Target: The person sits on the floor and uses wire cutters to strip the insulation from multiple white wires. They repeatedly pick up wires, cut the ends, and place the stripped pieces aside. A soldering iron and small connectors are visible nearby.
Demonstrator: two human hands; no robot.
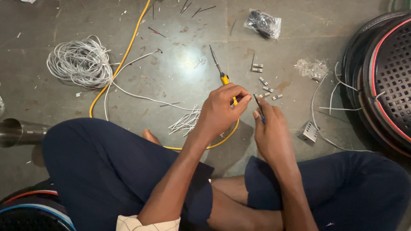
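Closest in, the left hand point(222, 109) is curled shut around a yellow cable point(124, 60) right at its tip, and the right hand point(269, 128) pinches a thin dark tool point(258, 105) between thumb and fingertips. The tool sits just right of the cable end, nearly touching, its long axis pointing up and away — so the right hand is the nearer one to it. Past the knuckles a yellow-handled screwdriver point(219, 68) lies on the floor point(180, 64), shaft pointing away. Small metal connectors point(265, 83) are scattered just beyond. Left is a white wire coil point(79, 62). Farthest back — a clear plastic bag point(263, 23) of dark parts, no label I can make out.
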